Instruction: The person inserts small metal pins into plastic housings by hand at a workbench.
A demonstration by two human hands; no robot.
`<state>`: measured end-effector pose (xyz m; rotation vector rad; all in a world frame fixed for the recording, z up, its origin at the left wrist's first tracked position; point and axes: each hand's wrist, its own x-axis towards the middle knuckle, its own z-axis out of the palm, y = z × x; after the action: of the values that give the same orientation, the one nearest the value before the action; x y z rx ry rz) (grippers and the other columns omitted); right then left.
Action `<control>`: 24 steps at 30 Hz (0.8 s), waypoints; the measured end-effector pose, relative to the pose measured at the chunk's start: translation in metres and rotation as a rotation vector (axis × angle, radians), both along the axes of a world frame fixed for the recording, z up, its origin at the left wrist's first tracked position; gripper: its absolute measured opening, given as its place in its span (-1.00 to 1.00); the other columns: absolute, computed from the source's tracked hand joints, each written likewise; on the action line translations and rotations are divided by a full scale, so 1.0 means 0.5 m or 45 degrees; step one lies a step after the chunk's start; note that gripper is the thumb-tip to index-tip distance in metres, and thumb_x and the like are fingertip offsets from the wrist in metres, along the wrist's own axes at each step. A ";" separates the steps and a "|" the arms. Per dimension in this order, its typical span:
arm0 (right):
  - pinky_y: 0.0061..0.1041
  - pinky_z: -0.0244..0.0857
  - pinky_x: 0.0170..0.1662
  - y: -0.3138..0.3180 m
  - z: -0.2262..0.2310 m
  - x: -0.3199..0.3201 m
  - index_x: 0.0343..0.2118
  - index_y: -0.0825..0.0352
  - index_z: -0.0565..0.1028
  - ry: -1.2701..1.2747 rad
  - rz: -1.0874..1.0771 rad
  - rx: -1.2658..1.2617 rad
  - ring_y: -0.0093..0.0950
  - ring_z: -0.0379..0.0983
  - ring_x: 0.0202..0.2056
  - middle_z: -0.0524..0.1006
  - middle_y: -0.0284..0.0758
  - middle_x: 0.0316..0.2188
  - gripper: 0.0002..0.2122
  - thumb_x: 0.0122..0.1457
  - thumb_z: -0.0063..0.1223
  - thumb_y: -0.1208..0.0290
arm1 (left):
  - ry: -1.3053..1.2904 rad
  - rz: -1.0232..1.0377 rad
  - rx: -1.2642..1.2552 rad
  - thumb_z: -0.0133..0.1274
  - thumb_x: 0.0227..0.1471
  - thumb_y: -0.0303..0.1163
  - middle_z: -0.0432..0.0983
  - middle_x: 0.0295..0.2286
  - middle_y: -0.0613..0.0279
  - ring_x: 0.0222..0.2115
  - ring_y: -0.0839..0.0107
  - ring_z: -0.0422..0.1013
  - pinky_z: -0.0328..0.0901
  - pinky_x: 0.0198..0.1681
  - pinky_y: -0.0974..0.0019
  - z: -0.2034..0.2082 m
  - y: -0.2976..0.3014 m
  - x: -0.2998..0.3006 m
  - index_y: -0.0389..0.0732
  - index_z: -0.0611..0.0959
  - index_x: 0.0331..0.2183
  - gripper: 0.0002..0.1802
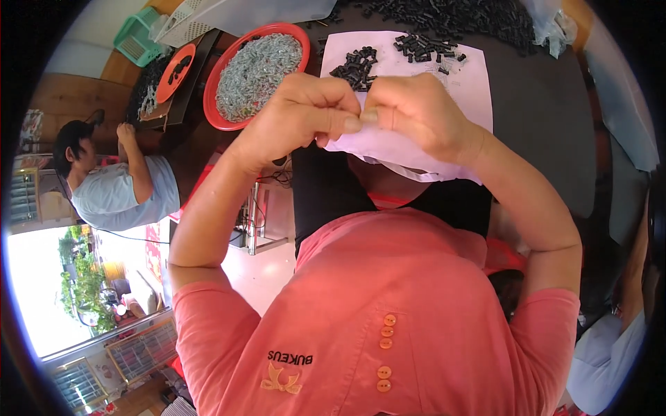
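Observation:
My left hand [300,114] and my right hand [421,114] meet over the near part of a white paper sheet [466,90]. Thumbs and fingertips are pinched together on both, almost touching each other. Whatever sits between the fingertips is too small or too covered to make out. Just beyond my hands, a heap of small black plastic parts [355,67] lies on the sheet. A second cluster of the same black parts [424,47] is farther to the right, with a few clear pieces beside it.
Left of the sheet stands a red basin [209,90] full of small clear pieces. A large pile of black parts [451,17] covers the table's far side, near a clear plastic bag [555,31]. Another person [114,173] works at the left; a sleeve [607,360] shows at the right.

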<state>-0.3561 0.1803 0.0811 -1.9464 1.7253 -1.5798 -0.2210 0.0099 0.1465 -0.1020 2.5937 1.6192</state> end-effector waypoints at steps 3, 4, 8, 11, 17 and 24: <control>-0.28 0.29 -0.44 0.007 0.013 0.022 -0.48 0.31 0.47 0.127 0.053 0.037 -0.17 0.45 -0.51 0.46 -0.22 -0.56 -0.82 0.08 0.11 0.30 | -0.188 -0.081 0.162 0.22 -0.03 -0.42 0.42 -0.66 0.38 -0.67 0.65 0.30 0.14 -0.64 0.55 0.009 -0.004 0.015 -0.31 0.63 -0.46 -0.85; -0.27 0.30 -0.46 0.009 0.013 0.025 -0.48 0.29 0.46 0.298 0.059 0.028 -0.19 0.46 -0.52 0.46 -0.24 -0.56 -0.84 0.05 0.13 0.31 | -0.316 -0.046 0.162 0.22 -0.03 -0.41 0.43 -0.66 0.38 -0.67 0.65 0.31 0.13 -0.65 0.55 0.018 0.002 0.021 -0.30 0.64 -0.46 -0.85; -0.29 0.32 -0.49 0.035 0.013 0.003 -0.48 0.28 0.42 0.616 0.073 -0.056 -0.25 0.47 -0.53 0.45 -0.29 -0.56 -0.85 0.00 0.15 0.34 | -0.545 -0.115 0.343 0.24 -0.03 -0.40 0.46 -0.66 0.35 -0.67 0.66 0.36 0.13 -0.68 0.57 0.019 0.009 0.036 -0.30 0.65 -0.46 -0.84; -0.39 0.24 -0.50 0.065 -0.020 -0.054 -0.47 0.37 0.44 0.357 -0.116 0.092 -0.35 0.37 -0.59 0.36 -0.30 -0.65 -0.88 0.10 0.09 0.44 | -0.313 0.027 0.465 0.23 -0.01 -0.41 0.47 -0.64 0.34 -0.66 0.67 0.38 0.15 -0.69 0.57 0.014 0.029 0.049 -0.32 0.64 -0.47 -0.83; -0.57 0.17 -0.49 0.089 -0.019 -0.092 -0.47 0.39 0.45 -0.131 -0.204 0.171 -0.60 0.29 -0.58 0.39 -0.37 -0.64 -0.87 0.15 0.04 0.45 | -0.115 0.324 -0.074 0.19 -0.05 -0.45 0.45 -0.65 0.31 -0.62 0.63 0.36 0.24 -0.60 0.49 -0.041 0.049 -0.036 -0.31 0.63 -0.47 -0.89; -0.56 0.17 -0.49 0.104 -0.019 -0.139 -0.48 0.40 0.45 -0.385 -0.284 0.095 -0.58 0.27 -0.59 0.39 -0.38 -0.66 -0.84 0.15 0.08 0.41 | 0.191 -0.032 -0.971 0.21 -0.15 -0.37 0.46 -0.62 0.00 -0.61 0.19 0.40 0.31 -0.45 0.21 -0.067 0.056 -0.127 -0.37 0.60 -0.50 -0.77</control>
<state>-0.4254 0.2324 0.0717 -1.4334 1.8878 -1.7431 -0.2845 0.0378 0.1132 0.0098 3.1509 0.5643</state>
